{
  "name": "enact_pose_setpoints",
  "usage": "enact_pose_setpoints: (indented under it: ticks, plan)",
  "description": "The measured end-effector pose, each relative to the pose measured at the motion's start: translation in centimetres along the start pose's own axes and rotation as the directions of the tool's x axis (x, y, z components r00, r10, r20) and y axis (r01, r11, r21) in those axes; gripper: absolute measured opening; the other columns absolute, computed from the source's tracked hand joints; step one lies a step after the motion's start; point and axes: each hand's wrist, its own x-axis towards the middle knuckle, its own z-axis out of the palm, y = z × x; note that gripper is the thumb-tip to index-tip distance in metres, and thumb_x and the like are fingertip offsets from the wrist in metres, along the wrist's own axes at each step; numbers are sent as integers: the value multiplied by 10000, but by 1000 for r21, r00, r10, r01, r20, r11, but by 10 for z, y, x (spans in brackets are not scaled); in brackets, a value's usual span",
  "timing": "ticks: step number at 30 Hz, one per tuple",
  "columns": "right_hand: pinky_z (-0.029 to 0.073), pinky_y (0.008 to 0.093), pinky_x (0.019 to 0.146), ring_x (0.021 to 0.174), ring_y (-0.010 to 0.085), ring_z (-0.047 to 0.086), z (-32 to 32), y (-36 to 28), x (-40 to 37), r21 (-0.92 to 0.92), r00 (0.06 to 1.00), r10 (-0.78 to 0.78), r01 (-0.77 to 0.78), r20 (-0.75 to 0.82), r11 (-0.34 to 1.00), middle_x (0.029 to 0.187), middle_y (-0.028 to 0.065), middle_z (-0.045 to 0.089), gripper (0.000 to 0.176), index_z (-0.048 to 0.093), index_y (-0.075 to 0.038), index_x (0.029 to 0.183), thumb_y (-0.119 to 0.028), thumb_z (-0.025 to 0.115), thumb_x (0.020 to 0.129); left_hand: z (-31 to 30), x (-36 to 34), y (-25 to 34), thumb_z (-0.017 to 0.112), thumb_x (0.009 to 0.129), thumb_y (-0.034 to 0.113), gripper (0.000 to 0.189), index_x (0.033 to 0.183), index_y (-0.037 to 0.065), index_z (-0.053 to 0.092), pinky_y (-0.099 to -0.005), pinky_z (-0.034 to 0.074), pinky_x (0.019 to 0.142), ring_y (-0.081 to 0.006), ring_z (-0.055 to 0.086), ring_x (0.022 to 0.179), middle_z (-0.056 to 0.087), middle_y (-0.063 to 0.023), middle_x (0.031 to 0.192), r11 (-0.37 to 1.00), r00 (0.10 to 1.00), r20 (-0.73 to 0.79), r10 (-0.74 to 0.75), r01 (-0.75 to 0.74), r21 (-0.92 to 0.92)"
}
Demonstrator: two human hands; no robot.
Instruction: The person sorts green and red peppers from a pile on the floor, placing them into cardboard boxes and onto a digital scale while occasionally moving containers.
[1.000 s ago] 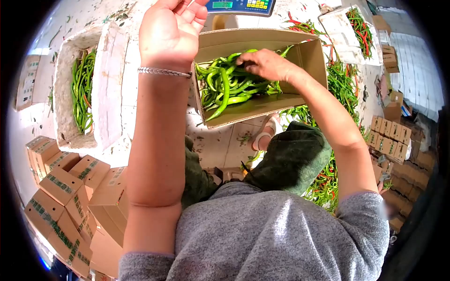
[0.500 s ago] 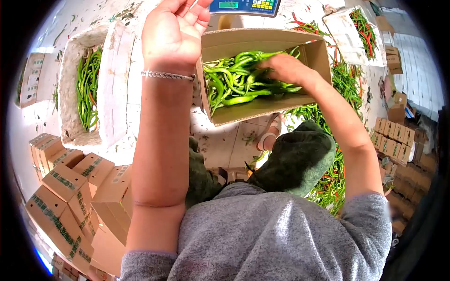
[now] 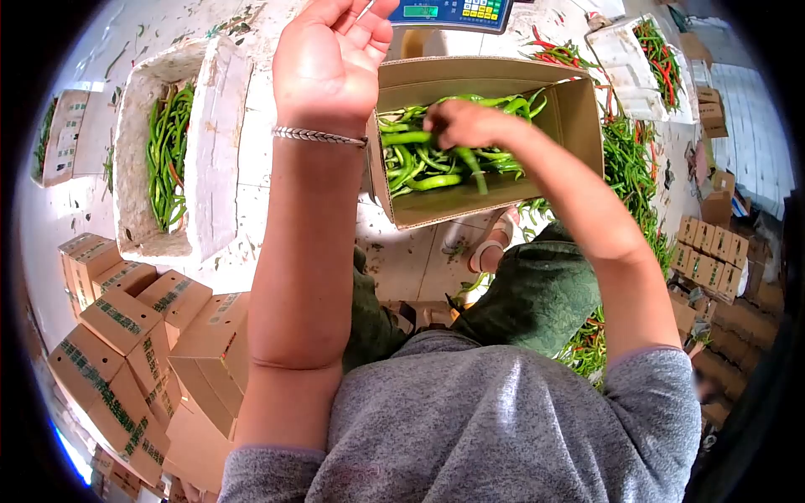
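Taking the clock from the middle of our view, we find the open cardboard box (image 3: 457, 80) at one o'clock, with green peppers (image 3: 428, 181) piled mostly along its floor. Our right hand (image 3: 465, 124) reaches into it from three o'clock, fingers bent and grasping green pepper; one length pokes out towards nine o'clock of the hand and a blurred one hangs towards six (we cannot tell whether these are one pepper or two). Our left hand (image 3: 331, 63) lies at eleven o'clock, palm up, fingers unclenched and loosely curled, the top edge cutting off some tips; a braided bracelet (image 3: 319, 135) circles its wrist. Just beside those fingers, at twelve o'clock, we have a blue scale (image 3: 453, 13) with a lit display. At ten o'clock stands a white foam box (image 3: 220, 142) holding more peppers, and at eight, stacked cartons (image 3: 126, 323). Loose peppers (image 3: 629, 172) spread over the floor from two towards four o'clock, beyond our right arm.
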Motion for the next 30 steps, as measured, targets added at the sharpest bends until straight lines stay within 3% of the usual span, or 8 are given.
enact_pose_setpoints:
  ticks: [7, 11, 14, 19, 24, 25, 27, 30]
  plan:
    - [446, 347, 827, 931, 276, 569, -38, 47, -24, -178, 886, -327, 282, -329, 943, 963, 107, 616, 284, 574, -44, 1026, -145, 622, 765, 3, 0, -1, 529, 853, 88, 199, 1033, 3, 538, -269, 470, 641, -212, 575, 823, 581, -99, 983, 1000, 1000, -5, 10, -10, 16]
    - [456, 362, 837, 928, 320, 587, -39, 89, -23, -360, 977, -96, 22, -191, 933, 993, 161, 618, 423, 569, -89, 1110, -232, 658, 722, 3, -4, -5, 525, 856, 82, 232, 1069, -9, 529, -300, 476, 693, -243, 573, 879, 576, -124, 1040, 999, 999, 20, 26, -27, 32]
    - [272, 495, 1023, 1271, 431, 243, 9, 137, -22, -567, 968, 251, -212, -10, 796, 1410, 158, 298, 872, 359, -212, 1359, -303, 754, 587, -7, 7, 2, 507, 869, 75, 270, 1114, -37, 517, -343, 471, 758, -291, 559, 987, 573, -155, 1108, 998, 999, 31, 21, -23, 66]
    - [426, 353, 897, 1048, 357, 536, 30, 112, -46, -275, 972, 77, -14, 222, 961, 1138, 224, 554, 824, 279, -160, 1393, -35, 569, 633, -1, 5, -1, 510, 865, 70, 270, 1114, -35, 520, -337, 465, 766, -288, 550, 998, 571, -157, 1105, 996, 1000, 7, 26, -27, 87]
    - [309, 390, 1026, 1313, 322, 249, 17, 125, -42, -397, 960, 233, -155, 155, 904, 1417, 136, 304, 864, 210, -169, 1418, -97, 642, 673, -3, 7, -7, 490, 876, 83, 277, 1129, -27, 514, -331, 461, 771, -280, 538, 1008, 560, -155, 1126, 998, 999, 34, -25, 23, 56]
    - [320, 363, 1014, 1273, 303, 327, 22, 129, -36, -477, 954, 46, 105, 295, 873, 1391, 152, 346, 831, 262, -127, 1400, -115, 663, 673, -1, 6, -6, 489, 876, 82, 278, 1130, -27, 514, -330, 461, 771, -280, 538, 1008, 560, -154, 1125, 998, 999, 33, -14, 12, 62]
    - [330, 333, 1000, 1229, 289, 394, 20, 109, -45, -81, 907, -3, 41, 421, 996, 1356, 161, 398, 767, 342, -100, 1364, -120, 673, 672, 0, 3, -6, 487, 876, 80, 279, 1132, -28, 513, -328, 462, 769, -279, 539, 1008, 561, -153, 1124, 997, 999, 33, 0, -3, 71]
    - [355, 337, 984, 1193, 297, 430, 15, 129, -45, -154, 962, 127, -91, 242, 984, 1297, 140, 466, 659, 424, -100, 1311, -118, 659, 696, -3, 5, -5, 488, 876, 77, 283, 1136, -30, 512, -326, 461, 768, -277, 541, 1006, 562, -154, 1125, 998, 999, 39, 5, -8, 69]
